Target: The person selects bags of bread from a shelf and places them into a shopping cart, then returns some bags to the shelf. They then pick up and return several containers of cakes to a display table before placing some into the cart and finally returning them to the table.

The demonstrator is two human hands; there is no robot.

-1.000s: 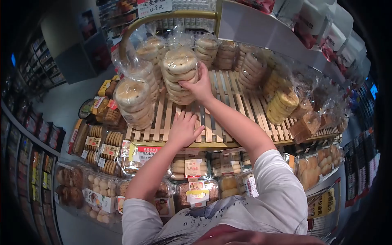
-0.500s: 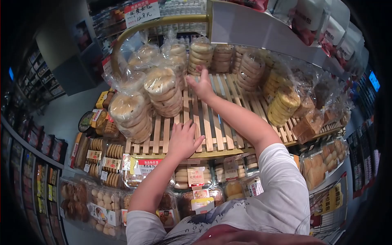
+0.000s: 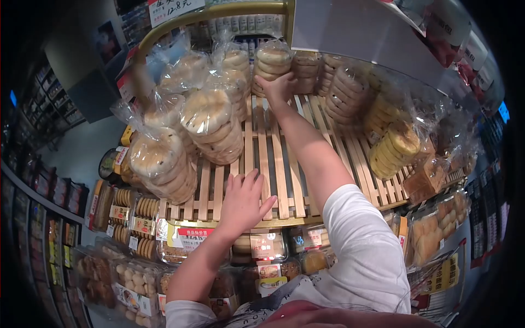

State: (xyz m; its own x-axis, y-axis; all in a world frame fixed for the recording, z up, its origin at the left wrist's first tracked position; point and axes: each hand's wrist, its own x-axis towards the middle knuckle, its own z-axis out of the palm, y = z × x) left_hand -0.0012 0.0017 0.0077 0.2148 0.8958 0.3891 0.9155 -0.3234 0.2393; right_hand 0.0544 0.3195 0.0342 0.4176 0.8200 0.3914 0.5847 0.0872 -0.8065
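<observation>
Bagged bread stack (image 3: 272, 56) sits at the slatted rack's (image 3: 264, 136) back. My right hand (image 3: 280, 88) is at its lower front, thumb and fingers apart (can't tell if gripping). Left hand (image 3: 244, 202): fingers spread over front slats.

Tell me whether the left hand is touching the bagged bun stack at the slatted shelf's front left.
Apart. The head view shows it: bare wooden slats lie between the left hand and the bagged bun stack.
</observation>
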